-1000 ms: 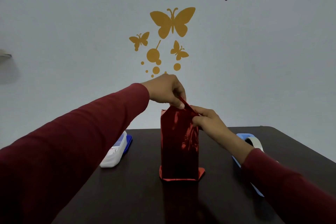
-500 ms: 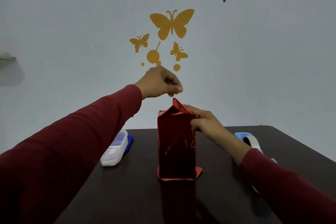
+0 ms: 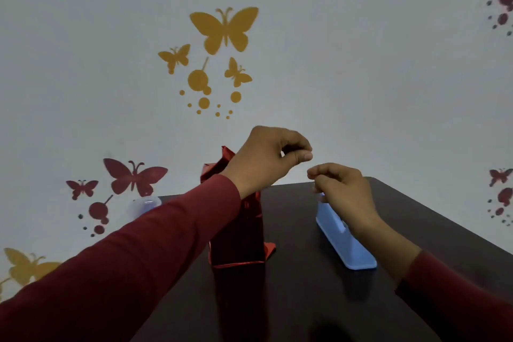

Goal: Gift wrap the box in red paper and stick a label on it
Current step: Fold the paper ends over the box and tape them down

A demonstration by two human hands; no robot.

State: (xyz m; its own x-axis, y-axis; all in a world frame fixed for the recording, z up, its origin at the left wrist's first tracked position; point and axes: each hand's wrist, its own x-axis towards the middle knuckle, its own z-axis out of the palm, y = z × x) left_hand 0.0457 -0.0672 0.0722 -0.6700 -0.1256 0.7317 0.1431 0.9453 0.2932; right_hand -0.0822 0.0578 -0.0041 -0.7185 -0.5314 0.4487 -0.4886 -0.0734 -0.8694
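With both hands, left hand (image 3: pixel 266 158) and right hand (image 3: pixel 342 191), pinched over the tape dispenser (image 3: pixel 344 239), holding nothing discernible, draw tape taut before sealing the box (image 3: pixel 236 230).

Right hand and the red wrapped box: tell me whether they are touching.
Apart. The head view shows the right hand over the blue tape dispenser, with bare dark table plainly between it and the red wrapped box.

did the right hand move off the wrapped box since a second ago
Yes. The right hand has left the top of the red wrapped box and gone rightward, now over the blue tape dispenser, fingertips pinched together. What it pinches cannot be seen.
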